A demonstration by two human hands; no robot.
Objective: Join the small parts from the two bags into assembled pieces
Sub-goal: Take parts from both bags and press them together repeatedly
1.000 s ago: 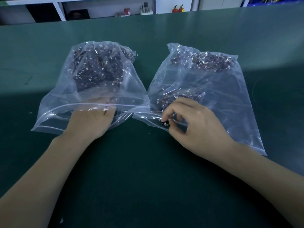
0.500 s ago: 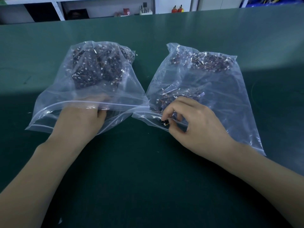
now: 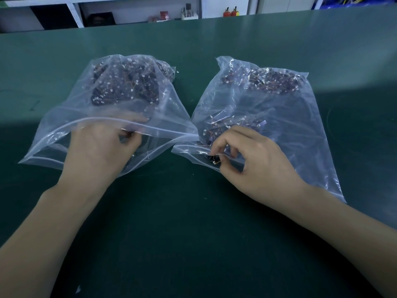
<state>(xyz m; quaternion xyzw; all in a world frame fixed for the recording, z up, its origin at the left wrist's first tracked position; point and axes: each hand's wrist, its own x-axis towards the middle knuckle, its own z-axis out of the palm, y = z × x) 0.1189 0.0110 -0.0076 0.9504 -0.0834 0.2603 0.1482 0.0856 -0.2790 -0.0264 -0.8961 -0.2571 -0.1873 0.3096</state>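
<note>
Right hand (image 3: 253, 162) pinches a small part (image 3: 214, 160); left hand (image 3: 101, 151) curled inside blurred left bag (image 3: 64, 117)

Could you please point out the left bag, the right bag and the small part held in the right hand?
left bag (image 3: 71, 117): head view, bare plastic near its mouth.
right bag (image 3: 300, 125): head view, empty middle panel.
small part (image 3: 214, 159): head view, dark body at the fingertips.

Both bare forearms reached forward from the lower corners, converging toward the middle. The left hand (image 3: 96, 153) lay palm down, knuckles up, its fingers (image 3: 131, 136) curled inward and blurred, so what they held could not be told. The right hand (image 3: 255, 164) was arched, thumb and forefinger tips pinched together on something small, the other fingers (image 3: 242, 134) bent loosely above.
</note>
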